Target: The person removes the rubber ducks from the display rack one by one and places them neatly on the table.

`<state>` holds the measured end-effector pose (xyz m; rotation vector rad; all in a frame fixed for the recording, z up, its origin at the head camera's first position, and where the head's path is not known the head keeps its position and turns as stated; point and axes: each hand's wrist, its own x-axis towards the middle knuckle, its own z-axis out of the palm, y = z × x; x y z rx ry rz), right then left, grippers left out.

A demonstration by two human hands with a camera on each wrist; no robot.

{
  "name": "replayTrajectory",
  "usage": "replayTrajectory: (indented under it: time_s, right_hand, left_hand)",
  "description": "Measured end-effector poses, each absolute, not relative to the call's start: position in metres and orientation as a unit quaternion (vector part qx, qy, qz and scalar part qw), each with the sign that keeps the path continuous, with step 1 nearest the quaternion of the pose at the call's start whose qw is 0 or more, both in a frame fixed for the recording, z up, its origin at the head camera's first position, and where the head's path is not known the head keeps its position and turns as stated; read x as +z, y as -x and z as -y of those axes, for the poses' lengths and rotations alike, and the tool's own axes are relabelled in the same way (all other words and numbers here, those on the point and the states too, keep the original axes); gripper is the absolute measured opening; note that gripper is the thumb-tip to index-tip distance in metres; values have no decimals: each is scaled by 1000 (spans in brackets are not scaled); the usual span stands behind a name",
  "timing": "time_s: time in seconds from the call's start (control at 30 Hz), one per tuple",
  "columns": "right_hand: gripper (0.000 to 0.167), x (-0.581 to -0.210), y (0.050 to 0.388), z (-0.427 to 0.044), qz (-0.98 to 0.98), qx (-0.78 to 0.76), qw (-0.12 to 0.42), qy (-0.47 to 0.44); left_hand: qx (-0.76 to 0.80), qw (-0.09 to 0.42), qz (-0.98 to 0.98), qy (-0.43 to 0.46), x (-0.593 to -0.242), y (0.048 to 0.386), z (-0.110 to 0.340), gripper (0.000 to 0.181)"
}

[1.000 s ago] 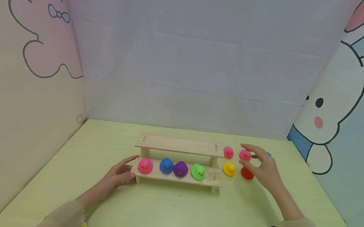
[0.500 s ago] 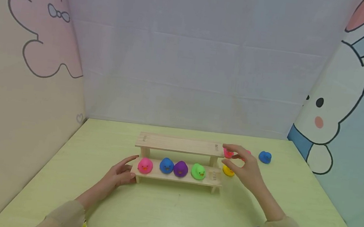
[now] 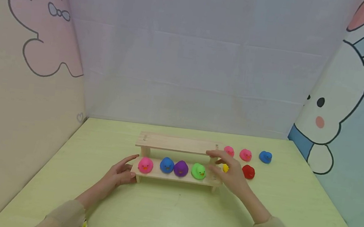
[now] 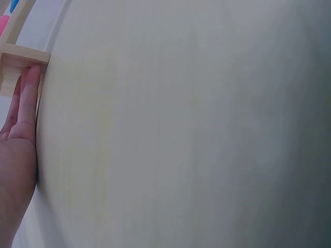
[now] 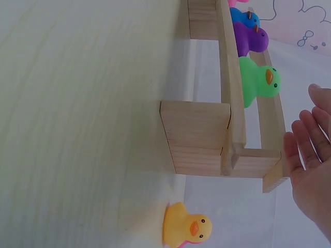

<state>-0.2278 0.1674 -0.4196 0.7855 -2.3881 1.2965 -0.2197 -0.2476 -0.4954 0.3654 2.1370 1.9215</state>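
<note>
At the left end of the lower shelf [image 3: 155,174], your left hand [image 3: 119,174] touches the wooden rack [image 3: 172,143] with fingers straight rather than wrapped round it. Over the shelf's right end, your right hand [image 3: 231,172] hangs with thumb and forefinger parted, gripping nothing. Just left of it stands the green duck [image 3: 198,171]; the purple duck [image 3: 181,169] and blue duck [image 3: 167,165] touch near the middle, the pink duck [image 3: 145,165] by the left end. Off the rack's right end, on the tabletop [image 3: 157,212], sit the yellow duck [image 5: 183,225] and the red duck [image 3: 248,172]. A leftward sweep of your right hand could tip the green duck into the purple; knuckles catching the upper shelf could jolt the rack past your left hand's light touch; a low swing rightward might clip the yellow duck.
</note>
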Motion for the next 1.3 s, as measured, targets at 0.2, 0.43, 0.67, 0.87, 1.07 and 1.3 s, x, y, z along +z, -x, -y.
replayTrajectory:
  time_s: [0.2,0.43,0.67,0.87,1.07,1.3]
  right_hand:
    - [37,-427,227,-162,818,462,137,-314]
    - [36,-431,223,-157,832,447,91,-317]
    - [37,-434,223,-156,851,427,63,-298]
    - [39,-430,221,-157,861,408,52,-298]
    - [39,-431,222,-157,861,411,45,-296]
    - [39,-433,222,-158,859,420,38,-292]
  left_hand:
    - [661,121,-729,-129,-495,220,247,64]
    - [660,122,-730,-130,-495,221,248,64]
    - [660,124,-730,-122,-494,221,248,64]
    - [658,120,-732,-130,-494,220,248,64]
    - [659,124,-733,-116,-495,220,248,64]
    - [662,122,-728,-132,-495,220,248,63]
